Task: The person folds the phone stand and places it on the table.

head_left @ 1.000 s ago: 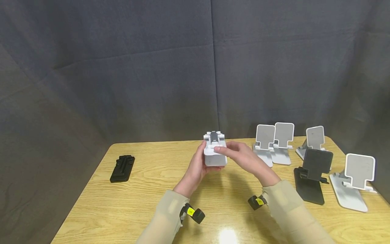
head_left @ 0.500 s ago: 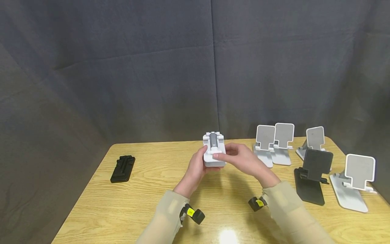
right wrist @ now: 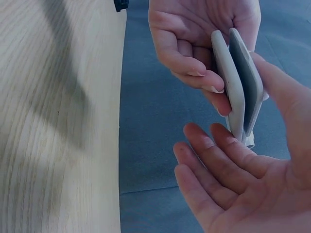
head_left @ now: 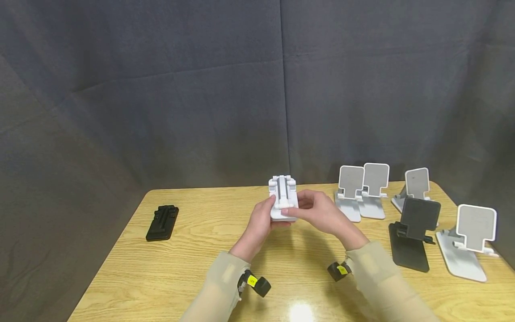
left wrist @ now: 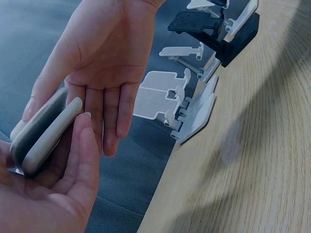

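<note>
Between both hands is a white phone stand point(head_left: 283, 191), its hinged arm folded down toward the base. My left hand point(head_left: 258, 220) grips it from the left, with the thumb along its side and fingers underneath. From the right, my right hand point(head_left: 323, 213) presses its thumb on the lower end of the stand's top plate. In the left wrist view the stand point(left wrist: 48, 138) shows two plates lying nearly parallel with a narrow gap. In the right wrist view the right hand's other fingers point(right wrist: 218, 165) reach out beside the stand, the forefinger at its edge.
At the table's right side stand several unfolded phone stands, white ones point(head_left: 466, 255) and a black one point(head_left: 410, 250). A folded black stand point(head_left: 162, 222) lies at the left. A dark curtain point(head_left: 201, 98) hangs behind the wooden table point(head_left: 193, 268).
The stand's top plate and arm have folded down closer to the base, narrowing the gap. The right thumb has moved slightly down with the plate; the left hand keeps its hold.
</note>
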Tool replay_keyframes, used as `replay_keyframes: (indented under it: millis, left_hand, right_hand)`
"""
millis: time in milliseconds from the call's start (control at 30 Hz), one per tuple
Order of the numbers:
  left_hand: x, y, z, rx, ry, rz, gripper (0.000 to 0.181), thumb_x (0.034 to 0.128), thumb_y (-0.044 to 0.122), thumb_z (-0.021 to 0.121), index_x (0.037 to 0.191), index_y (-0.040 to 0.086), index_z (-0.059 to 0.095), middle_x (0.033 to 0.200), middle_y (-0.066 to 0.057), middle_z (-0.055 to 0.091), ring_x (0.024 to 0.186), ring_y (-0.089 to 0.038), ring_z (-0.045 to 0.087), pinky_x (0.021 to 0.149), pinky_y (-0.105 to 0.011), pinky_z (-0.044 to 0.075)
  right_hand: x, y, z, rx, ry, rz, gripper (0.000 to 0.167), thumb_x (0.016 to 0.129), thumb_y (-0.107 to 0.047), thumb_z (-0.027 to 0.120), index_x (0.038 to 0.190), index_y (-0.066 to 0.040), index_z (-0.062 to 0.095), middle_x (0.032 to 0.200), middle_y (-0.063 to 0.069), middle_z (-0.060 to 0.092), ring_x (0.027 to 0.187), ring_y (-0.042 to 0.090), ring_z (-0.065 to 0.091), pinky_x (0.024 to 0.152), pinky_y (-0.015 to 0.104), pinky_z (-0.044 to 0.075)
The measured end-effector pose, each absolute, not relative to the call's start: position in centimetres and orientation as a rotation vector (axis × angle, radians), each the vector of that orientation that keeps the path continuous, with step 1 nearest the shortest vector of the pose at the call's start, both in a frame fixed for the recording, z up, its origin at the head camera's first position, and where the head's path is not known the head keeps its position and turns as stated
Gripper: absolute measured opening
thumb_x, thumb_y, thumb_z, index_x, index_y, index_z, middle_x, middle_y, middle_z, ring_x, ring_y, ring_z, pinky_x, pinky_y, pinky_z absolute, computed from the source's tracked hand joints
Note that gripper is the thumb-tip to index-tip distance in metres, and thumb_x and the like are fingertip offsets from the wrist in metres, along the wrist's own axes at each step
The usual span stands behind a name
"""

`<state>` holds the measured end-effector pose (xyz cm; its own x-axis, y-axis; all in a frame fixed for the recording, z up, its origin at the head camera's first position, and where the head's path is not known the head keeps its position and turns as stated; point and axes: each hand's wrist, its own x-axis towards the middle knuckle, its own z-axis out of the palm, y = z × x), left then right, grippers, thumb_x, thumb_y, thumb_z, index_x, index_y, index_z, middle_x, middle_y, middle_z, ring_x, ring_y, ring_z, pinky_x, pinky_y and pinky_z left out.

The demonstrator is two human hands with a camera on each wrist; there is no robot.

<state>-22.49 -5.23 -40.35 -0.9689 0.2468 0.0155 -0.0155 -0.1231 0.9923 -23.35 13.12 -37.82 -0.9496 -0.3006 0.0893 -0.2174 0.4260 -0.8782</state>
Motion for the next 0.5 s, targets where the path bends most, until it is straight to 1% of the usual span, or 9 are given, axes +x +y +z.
replay_keyframes:
  millis: [167, 300, 500]
  left_hand:
    - [-22.66, -5.27, -40.55, 0.260, 1.941, 2.211, 0.049, 0.1133, 0.026, 0.028, 0.133, -0.008, 0.057, 0.112, -0.018, 0.071, 0.091, -0.022, 0.072, 0.092, -0.047, 0.056]
    - [-22.78, -5.26, -40.65, 0.268, 1.938, 2.211, 0.047, 0.1134, 0.025, 0.029, 0.133, -0.009, 0.057, 0.112, -0.019, 0.071, 0.091, -0.022, 0.072, 0.094, -0.051, 0.055]
    - [-22.73, -5.30, -40.64, 0.269, 1.956, 2.197, 0.046, 0.1133, 0.025, 0.032, 0.134, -0.009, 0.056, 0.111, -0.018, 0.071, 0.089, -0.021, 0.072, 0.093, -0.050, 0.055]
  right_hand:
    - [-23.38, 13.10, -38.03, -0.468, 2.590, -1.573, 0.049, 0.088, -0.031, 0.082, 0.117, 0.005, 0.066, 0.104, 0.010, 0.072, 0.096, 0.024, 0.069, 0.087, 0.041, 0.056]
    - [-23.43, 13.06, -38.17, -0.473, 2.591, -1.581, 0.049, 0.087, -0.031, 0.083, 0.116, 0.005, 0.066, 0.102, 0.009, 0.071, 0.094, 0.024, 0.068, 0.086, 0.041, 0.056]
    - [-23.48, 13.07, -38.43, -0.465, 2.595, -1.585, 0.049, 0.086, -0.031, 0.085, 0.114, 0.004, 0.066, 0.101, 0.009, 0.071, 0.094, 0.023, 0.069, 0.086, 0.041, 0.056]
